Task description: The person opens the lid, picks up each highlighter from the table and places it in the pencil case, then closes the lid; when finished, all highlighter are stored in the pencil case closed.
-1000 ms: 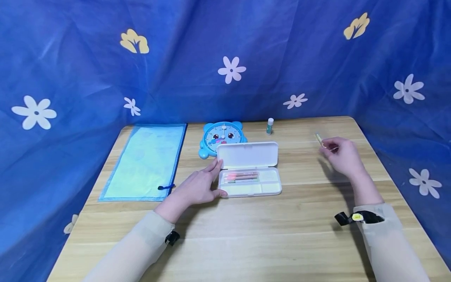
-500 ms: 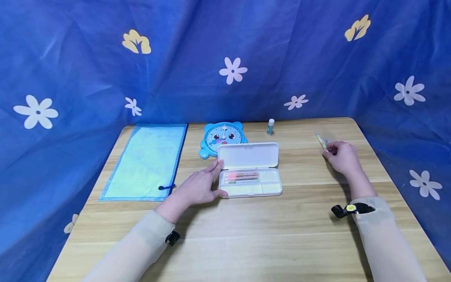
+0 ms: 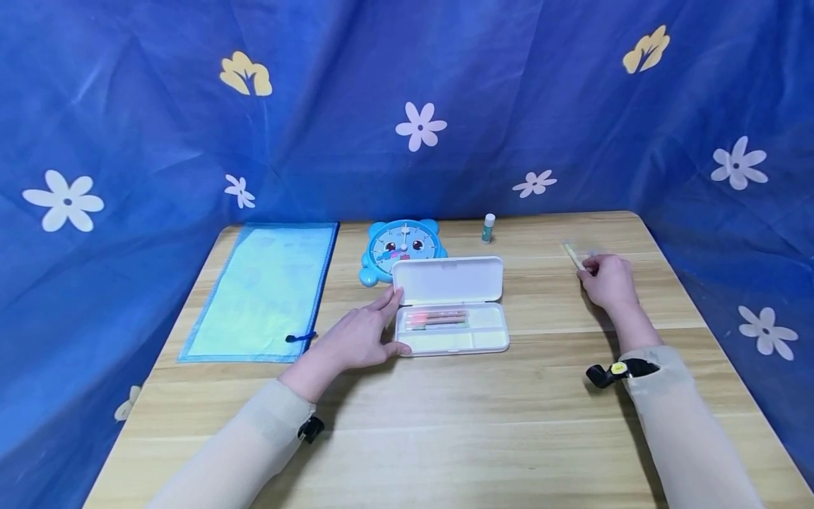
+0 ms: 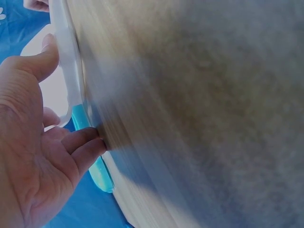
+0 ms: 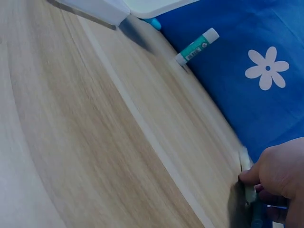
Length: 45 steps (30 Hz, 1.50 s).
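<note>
A white pencil case (image 3: 488,316) lies with its lid up in the middle of the table, several slim pink and green pens (image 3: 439,319) in its back-left compartment. My left hand (image 3: 359,336) grips its left end, thumb at the front corner and fingers by the lid. In the left wrist view the thumb (image 4: 45,59) lies along the case's edge, with the other fingers curled. At the right, my right hand (image 3: 609,281) pinches a slim pale yellow-green pen (image 3: 574,257), close over the table. In the right wrist view the fingers partly hide the pen (image 5: 245,159).
Behind the case stands a blue cartoon toy clock (image 3: 407,244), partly overlapped by the lid. A glue stick (image 3: 487,228) stands upright near the back edge. On the left lies a light-blue mesh zip pouch (image 3: 261,297). A blue flowered cloth (image 3: 470,78) hangs behind the wooden table (image 3: 445,438).
My right hand has come slightly down and then left, with the pen pinched in it throughout. The left hand and the pencil case have stayed in place.
</note>
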Each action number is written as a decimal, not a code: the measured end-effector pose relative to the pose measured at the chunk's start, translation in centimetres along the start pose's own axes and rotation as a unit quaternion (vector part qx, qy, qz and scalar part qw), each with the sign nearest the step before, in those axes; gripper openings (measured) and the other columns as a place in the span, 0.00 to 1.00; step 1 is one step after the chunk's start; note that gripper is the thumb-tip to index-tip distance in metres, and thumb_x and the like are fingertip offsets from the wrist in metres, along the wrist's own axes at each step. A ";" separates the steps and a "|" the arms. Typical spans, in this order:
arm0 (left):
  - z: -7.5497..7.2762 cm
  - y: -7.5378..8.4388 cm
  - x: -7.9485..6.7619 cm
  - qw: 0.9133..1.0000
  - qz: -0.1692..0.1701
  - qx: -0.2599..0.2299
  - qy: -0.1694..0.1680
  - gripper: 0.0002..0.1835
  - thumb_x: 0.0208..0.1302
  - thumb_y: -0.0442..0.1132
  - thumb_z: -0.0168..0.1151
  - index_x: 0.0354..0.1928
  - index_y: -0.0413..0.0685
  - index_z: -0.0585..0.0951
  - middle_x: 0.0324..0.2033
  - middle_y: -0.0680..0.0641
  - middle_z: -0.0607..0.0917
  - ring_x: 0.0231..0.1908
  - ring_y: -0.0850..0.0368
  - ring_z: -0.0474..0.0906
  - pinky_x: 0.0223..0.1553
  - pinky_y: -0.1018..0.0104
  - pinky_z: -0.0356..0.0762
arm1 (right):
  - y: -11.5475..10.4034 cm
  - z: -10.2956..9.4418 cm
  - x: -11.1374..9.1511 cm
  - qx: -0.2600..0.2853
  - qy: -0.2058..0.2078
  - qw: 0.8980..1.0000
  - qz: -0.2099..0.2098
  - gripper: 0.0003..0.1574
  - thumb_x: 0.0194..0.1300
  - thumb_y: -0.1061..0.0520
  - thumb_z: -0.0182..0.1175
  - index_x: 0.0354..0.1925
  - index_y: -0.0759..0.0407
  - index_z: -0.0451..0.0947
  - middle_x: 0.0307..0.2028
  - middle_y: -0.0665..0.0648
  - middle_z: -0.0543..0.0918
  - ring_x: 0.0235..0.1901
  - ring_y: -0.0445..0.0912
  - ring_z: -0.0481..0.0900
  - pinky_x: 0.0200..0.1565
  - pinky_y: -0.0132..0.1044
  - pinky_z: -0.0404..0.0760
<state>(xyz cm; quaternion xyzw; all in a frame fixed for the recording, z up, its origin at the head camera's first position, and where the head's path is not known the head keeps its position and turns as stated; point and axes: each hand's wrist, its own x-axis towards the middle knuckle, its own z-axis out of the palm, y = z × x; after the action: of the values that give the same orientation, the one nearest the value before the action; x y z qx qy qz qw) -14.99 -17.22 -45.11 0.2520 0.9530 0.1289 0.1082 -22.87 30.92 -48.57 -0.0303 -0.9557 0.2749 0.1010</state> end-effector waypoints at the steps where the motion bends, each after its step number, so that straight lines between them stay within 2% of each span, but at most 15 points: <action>1: 0.0 0.0 0.0 1.000 0.000 -0.001 0.001 0.62 0.64 0.69 0.70 0.85 0.44 0.48 0.82 0.39 0.51 0.70 0.34 0.70 0.66 0.45 0.74 | -0.1 0.1 0.0 0.002 0.000 1.000 0.001 0.13 0.72 0.63 0.65 0.48 0.74 0.85 0.40 0.71 0.87 0.44 0.65 0.83 0.49 0.60 0.79; 10: 0.0 0.0 -0.1 1.000 0.005 -0.007 0.005 0.62 0.63 0.68 0.71 0.85 0.43 0.50 0.82 0.38 0.52 0.70 0.33 0.69 0.67 0.44 0.73 | -1.0 0.0 -0.7 0.044 0.015 0.998 -0.030 0.13 0.73 0.66 0.62 0.52 0.72 0.84 0.40 0.68 0.82 0.41 0.61 0.78 0.45 0.53 0.72; 19: 0.0 -0.2 -0.1 1.000 0.003 -0.007 0.004 0.62 0.63 0.68 0.71 0.85 0.43 0.50 0.82 0.38 0.52 0.71 0.33 0.69 0.67 0.44 0.73 | -4.4 -1.7 -1.3 0.095 0.054 0.991 -0.081 0.09 0.71 0.70 0.62 0.48 0.73 0.84 0.39 0.69 0.82 0.40 0.59 0.78 0.44 0.46 0.69; 25: 0.1 -0.2 -0.1 1.000 0.000 -0.010 0.006 0.62 0.63 0.68 0.71 0.85 0.44 0.50 0.82 0.38 0.53 0.71 0.33 0.69 0.67 0.44 0.73 | -7.8 -2.8 -2.3 0.107 0.048 0.987 -0.112 0.09 0.71 0.71 0.63 0.47 0.73 0.85 0.37 0.67 0.84 0.35 0.54 0.78 0.39 0.38 0.71; 33: 0.1 -0.2 -0.1 1.000 -0.003 -0.011 0.007 0.62 0.63 0.69 0.72 0.85 0.45 0.50 0.82 0.39 0.53 0.71 0.33 0.69 0.68 0.45 0.72 | -11.6 -3.3 -3.4 0.108 0.036 0.983 -0.142 0.09 0.71 0.67 0.66 0.49 0.67 0.87 0.38 0.62 0.84 0.36 0.52 0.78 0.39 0.40 0.72; 38: 0.1 -0.1 0.0 1.000 -0.006 -0.015 0.006 0.62 0.62 0.69 0.71 0.85 0.46 0.50 0.82 0.40 0.52 0.72 0.34 0.68 0.69 0.46 0.71 | -13.5 -3.0 -4.0 0.134 0.021 0.973 -0.187 0.09 0.71 0.69 0.66 0.48 0.69 0.86 0.39 0.61 0.85 0.38 0.51 0.79 0.39 0.37 0.74; 45: -0.1 0.0 -0.1 1.000 -0.011 -0.015 0.002 0.62 0.62 0.69 0.71 0.85 0.46 0.49 0.82 0.40 0.52 0.73 0.35 0.67 0.70 0.46 0.70 | -15.9 -1.4 -5.2 0.151 -0.027 0.959 -0.238 0.10 0.69 0.72 0.66 0.48 0.68 0.86 0.42 0.59 0.85 0.40 0.51 0.81 0.43 0.45 0.80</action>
<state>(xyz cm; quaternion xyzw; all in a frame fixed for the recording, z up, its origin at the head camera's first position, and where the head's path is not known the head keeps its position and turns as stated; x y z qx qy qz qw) -14.97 -17.27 -45.06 0.2395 0.9539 0.1426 0.1112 -17.53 17.59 -39.84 0.2213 -0.8848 0.3850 0.1409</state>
